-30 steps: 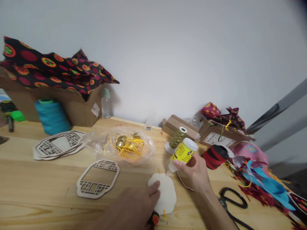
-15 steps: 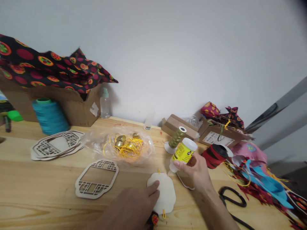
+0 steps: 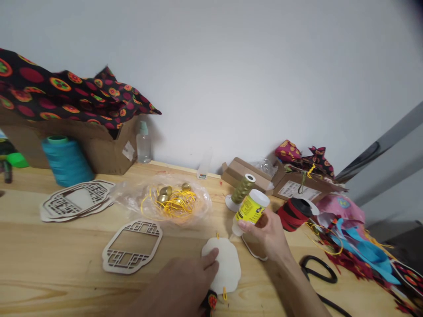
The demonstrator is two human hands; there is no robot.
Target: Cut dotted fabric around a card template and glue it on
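My right hand [image 3: 269, 233] is wrapped round a white glue bottle with a yellow label [image 3: 249, 210], tipped nozzle-down towards the upper edge of a pale scalloped wooden piece [image 3: 226, 264] on the wooden table [image 3: 49, 246]. My left hand [image 3: 188, 281] lies on that piece's left side, fingers stretched flat, pressing it down. A yellow cord sticks out at the top and bottom of the piece, with a small red and black ornament [image 3: 211, 301] at the lower end. A second pale piece [image 3: 253, 251] lies partly under my right hand.
A wooden lattice frame [image 3: 132, 246] lies left of my hands, with a stack of more frames [image 3: 74, 203] behind it. A plastic bag of gold bells and yellow cord [image 3: 172, 200], an olive thread spool [image 3: 243, 189], a teal thread cone [image 3: 66, 160], black scissors [image 3: 319, 275], cardboard boxes and patterned fabric surround them.
The view has drifted slightly to the right. Both hands stay in nearly the same pose, with the bottle still tipped over the piece.
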